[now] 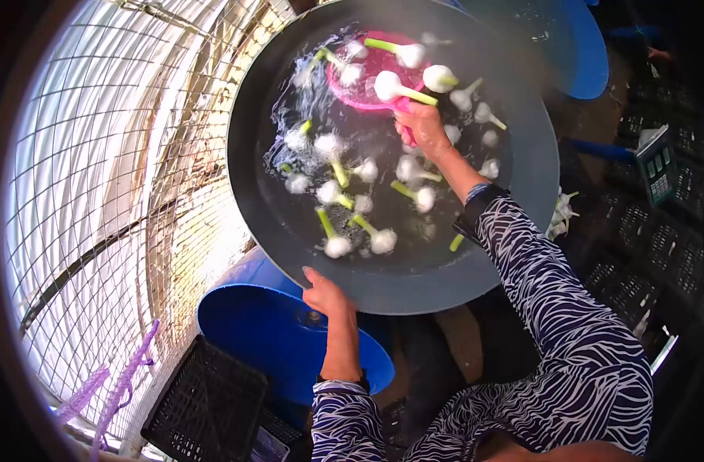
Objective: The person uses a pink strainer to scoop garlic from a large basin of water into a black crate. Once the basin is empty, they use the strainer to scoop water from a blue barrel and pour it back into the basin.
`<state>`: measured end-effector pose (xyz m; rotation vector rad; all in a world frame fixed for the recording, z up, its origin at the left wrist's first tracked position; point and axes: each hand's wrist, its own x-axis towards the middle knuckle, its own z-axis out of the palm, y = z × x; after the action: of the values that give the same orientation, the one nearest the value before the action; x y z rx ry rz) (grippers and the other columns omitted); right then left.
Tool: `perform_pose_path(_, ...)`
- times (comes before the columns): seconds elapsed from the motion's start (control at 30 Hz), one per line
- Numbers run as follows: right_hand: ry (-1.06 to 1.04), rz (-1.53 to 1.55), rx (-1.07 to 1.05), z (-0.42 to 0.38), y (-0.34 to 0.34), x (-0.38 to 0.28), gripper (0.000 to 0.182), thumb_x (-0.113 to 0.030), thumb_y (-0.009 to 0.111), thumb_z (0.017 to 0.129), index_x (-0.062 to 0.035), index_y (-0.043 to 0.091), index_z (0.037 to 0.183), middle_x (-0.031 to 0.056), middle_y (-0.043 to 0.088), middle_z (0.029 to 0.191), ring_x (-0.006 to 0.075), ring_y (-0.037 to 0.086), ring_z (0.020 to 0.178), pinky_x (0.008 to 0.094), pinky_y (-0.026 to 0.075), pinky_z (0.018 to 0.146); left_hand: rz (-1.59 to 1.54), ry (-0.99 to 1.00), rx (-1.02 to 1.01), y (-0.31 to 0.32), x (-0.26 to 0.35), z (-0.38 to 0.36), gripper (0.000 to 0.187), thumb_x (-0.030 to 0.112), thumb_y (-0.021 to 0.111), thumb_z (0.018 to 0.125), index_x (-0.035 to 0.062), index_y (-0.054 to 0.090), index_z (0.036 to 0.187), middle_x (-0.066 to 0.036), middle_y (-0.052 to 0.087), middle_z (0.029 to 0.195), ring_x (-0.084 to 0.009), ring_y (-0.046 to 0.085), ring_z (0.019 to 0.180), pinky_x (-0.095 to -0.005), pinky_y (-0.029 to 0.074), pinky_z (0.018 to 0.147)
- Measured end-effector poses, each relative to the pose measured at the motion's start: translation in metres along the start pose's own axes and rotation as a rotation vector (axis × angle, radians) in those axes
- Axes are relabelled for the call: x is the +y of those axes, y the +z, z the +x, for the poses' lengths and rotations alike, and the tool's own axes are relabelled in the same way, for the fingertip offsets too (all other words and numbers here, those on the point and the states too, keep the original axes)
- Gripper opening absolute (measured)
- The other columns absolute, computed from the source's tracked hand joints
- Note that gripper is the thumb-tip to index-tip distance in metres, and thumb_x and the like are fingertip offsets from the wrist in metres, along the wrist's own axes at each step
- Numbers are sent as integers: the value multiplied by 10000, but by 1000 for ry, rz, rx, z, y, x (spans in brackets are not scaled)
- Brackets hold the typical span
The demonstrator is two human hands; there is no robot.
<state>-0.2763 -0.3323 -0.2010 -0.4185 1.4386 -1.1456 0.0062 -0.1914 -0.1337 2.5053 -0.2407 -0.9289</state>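
A wide grey basin (pixel 452 291) of water takes up the middle of the head view. Garlic bulbs (pixel 337 246) with short green stems float in it. My right hand (pixel 429 129) is closed round the handle of a pink strainer (pixel 356 96), whose bowl lies in the water at the far side. A garlic bulb (pixel 388 86) lies over the strainer's near edge, its stem close to my fingers. My left hand (pixel 326 296) grips the basin's near left rim, thumb on top; its other fingers are partly hidden.
Below the basin stands a blue barrel (pixel 252 316), with a black crate (pixel 206 400) beside it. Wire mesh (pixel 136 154) runs along the left. At right are a scale display (pixel 658 165), black crates (pixel 668 246) and another blue tub (pixel 587 54).
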Motion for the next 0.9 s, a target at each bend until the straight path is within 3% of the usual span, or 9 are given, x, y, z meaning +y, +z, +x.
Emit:
perform_pose_path(0.1,-58,-72,-63,-14,-10,-22,111,-128,561,876,-26,596,850,10,546,628,56,450,415,197,333,366,-44,-18,1,0,6,-5,518,362,530,889,-151,591,904,-170,640,818,-239,589,657,-384,496,594)
perform_pose_path(0.23,-35,1,-85,-44,-20,-40,109,-117,556,865,-20,591,828,11,553,630,52,452,417,190,336,373,-163,27,-38,1,10,-10,508,353,529,889,-150,591,881,-148,633,819,-236,590,663,-374,504,595)
perform_pose_path(0.47,-18,106,-167,-159,-74,-83,160,-134,566,870,23,589,852,30,553,617,50,463,403,188,349,367,-62,64,-60,-4,4,0,569,412,528,865,-152,587,911,-146,630,876,-252,598,711,-391,513,628)
perform_pose_path(0.57,-4,97,-90,-231,-116,-107,165,-110,572,860,45,573,802,52,554,619,61,459,398,194,346,372,-117,64,-158,-4,7,-3,568,427,508,874,-130,597,944,-140,632,923,-267,613,765,-401,513,657)
perform_pose_path(0.63,-10,190,1,-280,-149,-115,119,-84,579,857,18,570,796,40,549,594,63,457,385,202,341,358,-35,73,-97,-3,11,-4,555,419,509,879,-122,598,972,-134,633,951,-271,620,787,-389,514,677)
perform_pose_path(0.67,-20,124,103,-304,-166,-116,108,-74,584,851,14,567,791,41,549,597,64,462,392,202,341,363,-22,59,-93,-3,12,-4,470,358,521,902,-87,579,1041,-102,620,972,-239,606,797,-359,508,691)
perform_pose_path(0.77,-119,-134,408,-365,-212,-106,80,-51,600,830,15,568,799,47,553,600,51,473,414,209,358,386,-87,57,-141,-3,9,5,460,355,520,905,-80,580,1043,-105,620,966,-239,606,804,-356,505,705)
perform_pose_path(0.83,-145,-648,633,-388,-238,-90,100,-51,608,812,30,589,868,107,592,654,162,570,490,283,435,459,-68,55,-127,-3,11,0,463,356,520,906,-80,575,1055,-109,619,984,-247,607,821,-358,504,723)
perform_pose_path(0.9,-360,-1192,859,-387,-278,-54,199,-65,601,804,2,594,991,160,621,781,308,622,664,373,480,579,-97,67,-122,-3,11,-1,469,357,520,907,-82,570,1064,-111,617,1000,-253,606,834,-362,504,733)
